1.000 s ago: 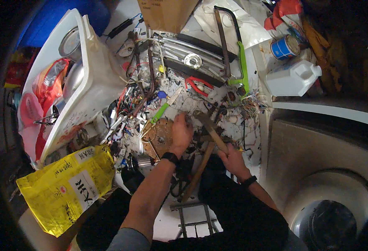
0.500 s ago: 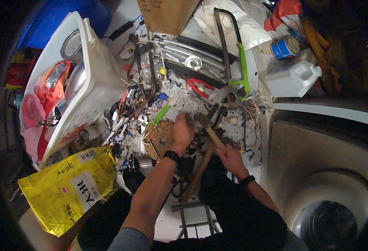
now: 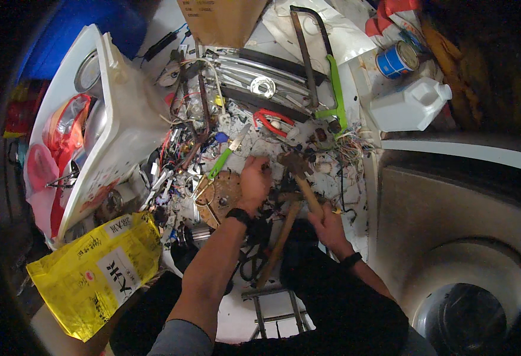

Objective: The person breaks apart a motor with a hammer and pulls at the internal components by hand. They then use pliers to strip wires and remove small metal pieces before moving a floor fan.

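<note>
Wooden-handled and dark-headed, the hammer (image 3: 309, 193) is clamped in my right hand (image 3: 330, 229), its handle slanting up and away to the left, so that the head sits just right of my left hand (image 3: 254, 183). My left fingers are curled in toward one another; whether they pinch something small I cannot tell, since the fingertips are partly hidden. Each wrist wears a black band.

Beneath my left hand, on its left side, lies a round brown board (image 3: 229, 188), with a loop of pale cord (image 3: 200, 199) near its left edge. Just beyond it a knife (image 3: 220, 162) with a green handle points away from me. Between my forearms a second wooden handle (image 3: 280, 244) slants down toward my knees.

Farther off on the littered white surface are red-handled pliers (image 3: 266, 123), a bundle of silvery tubes (image 3: 242, 66) with a metal ring (image 3: 263, 87) on top, and a green-and-black hacksaw (image 3: 335, 89). Tangled wires (image 3: 355, 146) lie to the right, below a white jug (image 3: 408, 108). On my left stand a tilted white tub (image 3: 131, 110) and a yellow bag (image 3: 88, 285).
</note>
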`<action>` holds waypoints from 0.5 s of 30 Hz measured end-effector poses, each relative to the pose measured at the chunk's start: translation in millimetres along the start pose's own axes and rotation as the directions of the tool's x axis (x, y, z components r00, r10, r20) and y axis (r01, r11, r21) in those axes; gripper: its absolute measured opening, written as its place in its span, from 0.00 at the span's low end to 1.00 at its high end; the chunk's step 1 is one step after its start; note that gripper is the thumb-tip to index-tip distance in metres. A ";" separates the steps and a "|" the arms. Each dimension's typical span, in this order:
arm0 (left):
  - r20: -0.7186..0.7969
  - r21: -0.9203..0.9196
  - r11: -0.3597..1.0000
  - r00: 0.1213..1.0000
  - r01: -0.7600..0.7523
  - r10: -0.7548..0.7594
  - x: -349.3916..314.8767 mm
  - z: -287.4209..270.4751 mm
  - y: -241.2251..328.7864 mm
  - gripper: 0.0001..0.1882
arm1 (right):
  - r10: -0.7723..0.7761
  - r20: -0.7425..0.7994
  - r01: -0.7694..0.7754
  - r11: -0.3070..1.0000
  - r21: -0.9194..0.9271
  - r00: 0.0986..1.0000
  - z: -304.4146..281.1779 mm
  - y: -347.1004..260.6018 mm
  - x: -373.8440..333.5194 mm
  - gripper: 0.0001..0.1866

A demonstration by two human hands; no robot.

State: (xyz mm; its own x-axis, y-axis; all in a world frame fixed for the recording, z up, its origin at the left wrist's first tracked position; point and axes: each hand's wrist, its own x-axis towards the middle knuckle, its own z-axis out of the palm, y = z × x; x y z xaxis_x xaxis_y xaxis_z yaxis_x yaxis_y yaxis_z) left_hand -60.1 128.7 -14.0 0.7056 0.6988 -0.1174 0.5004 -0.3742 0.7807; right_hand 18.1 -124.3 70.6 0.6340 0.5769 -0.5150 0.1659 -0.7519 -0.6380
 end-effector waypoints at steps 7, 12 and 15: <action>-0.023 -0.045 0.999 0.999 0.026 -0.027 11.4 -1.3 5.6 0.14 | 0.040 0.052 -0.038 0.999 -0.033 0.998 0.6 9.1 -5.7 0.29; 0.004 -0.018 1.000 1.000 -0.021 0.021 8.4 1.3 -8.1 0.17 | 0.070 0.128 -0.067 0.997 -0.033 0.989 1.7 1.1 -6.2 0.30; 0.003 -0.056 0.998 1.000 -0.001 0.001 2.7 4.3 -4.0 0.20 | 0.061 0.114 -0.057 0.997 -0.045 0.992 1.3 2.4 -7.3 0.30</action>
State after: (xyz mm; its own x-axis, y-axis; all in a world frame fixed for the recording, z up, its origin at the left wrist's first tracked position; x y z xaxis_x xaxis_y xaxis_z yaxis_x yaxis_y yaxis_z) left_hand -58.1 129.5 -20.0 0.7077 0.6965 -0.1186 0.4710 -0.3400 0.8140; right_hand 12.9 -130.0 72.2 0.5524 0.5624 -0.6153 0.1634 -0.7969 -0.5816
